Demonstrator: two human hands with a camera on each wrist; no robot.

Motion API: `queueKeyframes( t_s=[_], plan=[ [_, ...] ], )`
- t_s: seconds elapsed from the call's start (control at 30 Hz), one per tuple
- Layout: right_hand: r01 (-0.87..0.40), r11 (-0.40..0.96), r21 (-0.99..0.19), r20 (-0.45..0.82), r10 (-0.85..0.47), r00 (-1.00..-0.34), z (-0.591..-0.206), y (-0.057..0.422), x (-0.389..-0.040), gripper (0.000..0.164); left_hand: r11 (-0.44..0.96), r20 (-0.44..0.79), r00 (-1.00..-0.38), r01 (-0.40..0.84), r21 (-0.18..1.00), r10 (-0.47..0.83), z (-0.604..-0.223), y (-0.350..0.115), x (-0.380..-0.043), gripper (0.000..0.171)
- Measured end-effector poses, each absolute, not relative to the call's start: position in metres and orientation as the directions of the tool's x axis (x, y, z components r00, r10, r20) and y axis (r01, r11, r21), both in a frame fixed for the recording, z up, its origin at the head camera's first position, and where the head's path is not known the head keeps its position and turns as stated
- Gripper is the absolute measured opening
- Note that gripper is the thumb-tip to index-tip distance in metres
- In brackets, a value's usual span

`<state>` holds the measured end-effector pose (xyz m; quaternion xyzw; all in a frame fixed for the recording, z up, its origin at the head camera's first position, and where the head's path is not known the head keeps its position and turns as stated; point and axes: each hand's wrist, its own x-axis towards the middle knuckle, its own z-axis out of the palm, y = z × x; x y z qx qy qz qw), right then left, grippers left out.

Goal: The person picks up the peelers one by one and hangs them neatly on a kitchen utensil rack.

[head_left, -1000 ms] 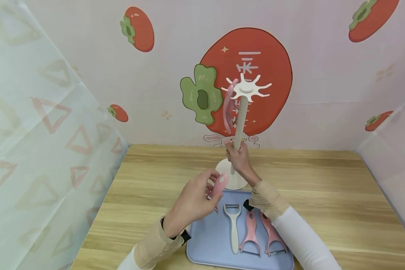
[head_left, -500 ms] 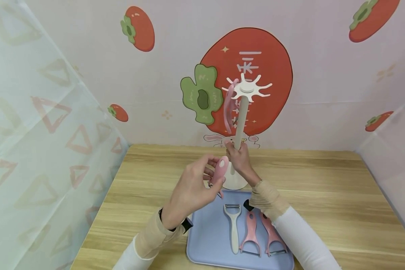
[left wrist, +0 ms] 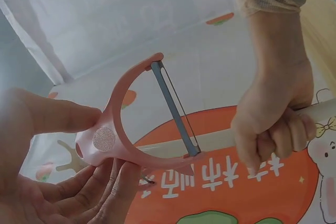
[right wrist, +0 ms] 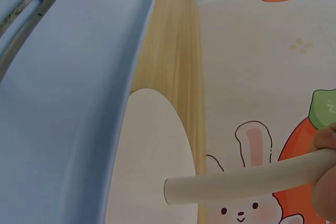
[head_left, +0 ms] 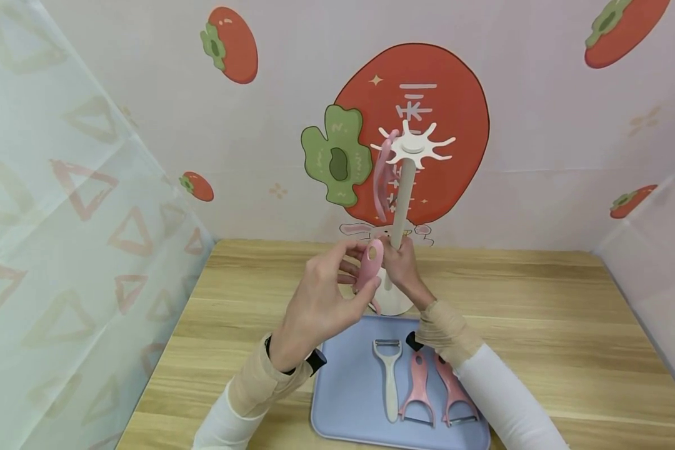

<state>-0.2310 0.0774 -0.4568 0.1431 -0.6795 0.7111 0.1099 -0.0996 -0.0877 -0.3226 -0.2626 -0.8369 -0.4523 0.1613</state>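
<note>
My left hand (head_left: 323,300) pinches a pink peeler (head_left: 370,261) by its handle, held up over the back of the tray. In the left wrist view this peeler (left wrist: 118,135) shows its Y-shaped head and metal blade, pointing away from the palm. My right hand (head_left: 400,261) grips the pole of a white stand (head_left: 405,197) low down, above its round base (right wrist: 152,156). From one arm of the stand's spoked top (head_left: 413,147) hangs another pink peeler (head_left: 381,181), on the left side.
A blue tray (head_left: 343,400) lies at the table's front. On it are a white peeler (head_left: 390,381) and two pink peelers, one in the middle (head_left: 419,387) and one farther right (head_left: 454,394), partly under my right forearm. A patterned backdrop (head_left: 540,125) rises behind the wooden table (head_left: 247,300).
My left hand has lifted the pink peeler up and away from the tray, closer to the stand's pole. The right hand stays on the pole.
</note>
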Motion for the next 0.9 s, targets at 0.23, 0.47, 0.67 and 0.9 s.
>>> queueKeyframes(
  t_s=[0.23, 0.47, 0.67, 0.9],
  plan=[
    [-0.361, -0.113, -0.926, 0.37, -0.073, -0.926, -0.457, 0.078, -0.232, 0.04, 0.408, 0.567, -0.776, 0.628, 0.662, 0.275, -0.314, -0.087, -0.102, 0.044],
    [-0.347, -0.084, -0.934, 0.353, -0.066, -0.933, -0.455, 0.079, -0.232, 0.044, 0.322, 0.644, -0.727, 0.685, 0.654, 0.239, -0.307, -0.086, -0.107, 0.044],
    [-0.308, -0.072, -0.949, 0.314, -0.089, -0.945, -0.451, 0.081, -0.233, 0.038, 0.337, 0.687, -0.703, 0.702, 0.627, 0.187, -0.301, -0.085, -0.113, 0.044],
    [-0.321, -0.076, -0.944, 0.327, -0.088, -0.941, -0.456, 0.078, -0.232, 0.039, 0.343, 0.704, -0.694, 0.705, 0.621, 0.151, -0.294, -0.085, -0.119, 0.044]
  ],
)
